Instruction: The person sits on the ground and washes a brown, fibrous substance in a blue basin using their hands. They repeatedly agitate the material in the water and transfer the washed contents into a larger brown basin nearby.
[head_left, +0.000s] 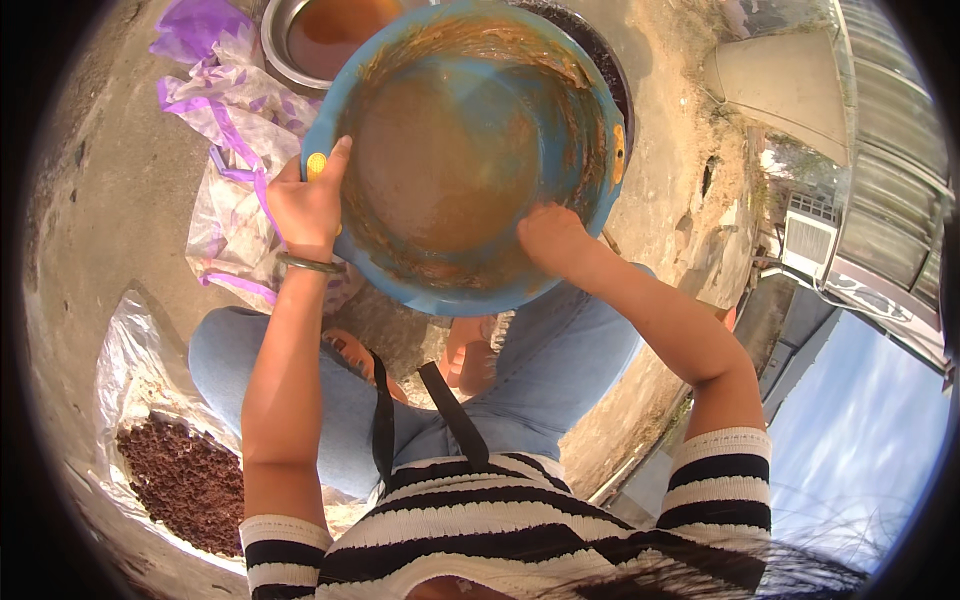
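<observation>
A blue plastic basin (450, 296) with yellow handle inserts is lifted in front of me, above my knees. Brown, wet smears coat its inner wall, and thin murky brown liquid (442, 165) covers much of its bottom. My left hand (311, 199) grips the left rim beside a yellow insert, thumb over the edge. A bangle circles that wrist. Inside the basin, at the lower right, my right hand (553, 236) rests with curled fingers against the smeared wall. Its fingertips are hidden, so I cannot tell whether anything is in it.
Beyond the basin stand a metal bowl (274, 45) of amber-brown liquid and a dark tub (619, 75), partly covered. A white and purple plastic bag (225, 217) lies at left. Dark brown crumbly material (184, 480) sits on plastic sheeting (131, 360) near my left knee.
</observation>
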